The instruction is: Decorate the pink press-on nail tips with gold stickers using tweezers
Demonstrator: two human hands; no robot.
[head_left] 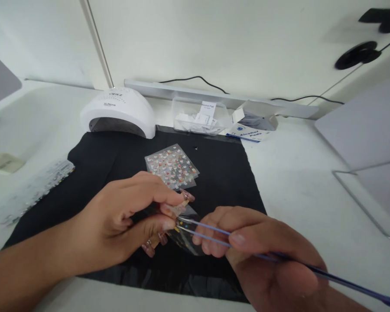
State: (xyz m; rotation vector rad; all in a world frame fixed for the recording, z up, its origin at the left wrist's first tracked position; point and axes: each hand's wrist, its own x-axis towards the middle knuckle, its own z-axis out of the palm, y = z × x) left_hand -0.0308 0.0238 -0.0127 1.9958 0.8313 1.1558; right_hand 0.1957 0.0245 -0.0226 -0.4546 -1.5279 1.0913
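**Blue tweezers [214, 229] reach a clear dotted sheet [188, 245] between two hands**

Nearest my camera, I have the right hand [263, 242] at lower right, its fingers closed around the tweezers; the handle runs back past the wrist and the two prongs point left, slightly parted. The left hand [117, 208] comes in opposite, thumb and forefinger pinched on the clear sheet's edge. The prong tips end right at that thumb; from here I can't tell whether they grip anything. Small yellow and blue dots show on the sheet, which hangs above the black mat [221, 164]. Long mauve nails [148, 248] show around the left fingers, but I can't make out what they belong to.

Past the hands, I see overlapping sticker sheets [170, 164] lying on the mat. Over to the left, a clear packet [39, 188] lies along the mat's edge, with a small bottle [4, 162] beyond it on the white bench [289, 182].

At the mat's far edge, I get a white lamp [118, 108], a clear tray [222, 117] of sachets and an open box [248, 131] marked "Alcohol Pads". Farthest off, a black cable [198, 78] runs behind a pale rail [299, 109].
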